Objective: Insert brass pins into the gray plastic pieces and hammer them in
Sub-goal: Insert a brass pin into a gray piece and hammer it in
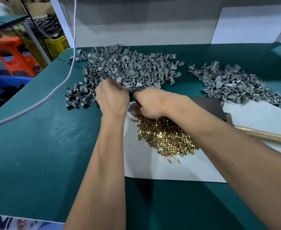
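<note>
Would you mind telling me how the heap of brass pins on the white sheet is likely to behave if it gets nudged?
The brass pins lie loose, so a push would probably scatter them. Their round shanks suggest they may roll; a few strays already sit apart. The smooth white sheet likely lets them slide.

Small factory assembly bench: green work mat (pixel 36 146), bulk gray parts (pixel 128 67), stacked plastic crates (pixel 56 45) (blurred, probably storage).

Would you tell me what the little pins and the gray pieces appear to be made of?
The pins look like brass: a shiny yellow-gold metal that glints on the white sheet. The gray pieces look like moulded plastic: matte, uniform gray, with curved shell shapes, though the look alone leaves that open.
</note>
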